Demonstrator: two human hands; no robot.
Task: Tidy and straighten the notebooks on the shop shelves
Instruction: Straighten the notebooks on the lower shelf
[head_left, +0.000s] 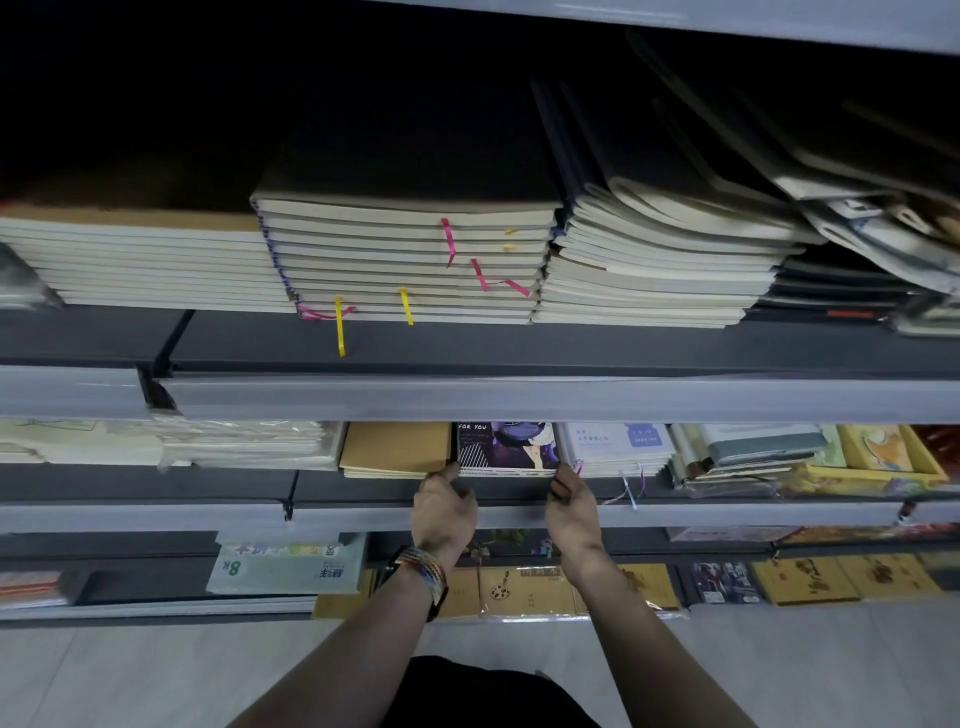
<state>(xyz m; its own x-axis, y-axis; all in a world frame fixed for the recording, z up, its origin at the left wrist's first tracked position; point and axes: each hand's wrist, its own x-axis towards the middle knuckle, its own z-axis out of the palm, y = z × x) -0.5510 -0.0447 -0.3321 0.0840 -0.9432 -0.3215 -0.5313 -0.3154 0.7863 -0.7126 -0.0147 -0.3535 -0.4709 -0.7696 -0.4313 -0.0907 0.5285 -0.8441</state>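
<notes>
I see left hand (444, 506) pinching purple notebook stack (506, 449) at its left corner | right hand (571, 506) — fingers curled — gripping its right corner | middle shelf (363, 486)

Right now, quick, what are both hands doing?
Left hand: grips the left front corner of the dark purple "FOR YOU" notebook stack.
Right hand: grips the same stack's right front corner.
</notes>
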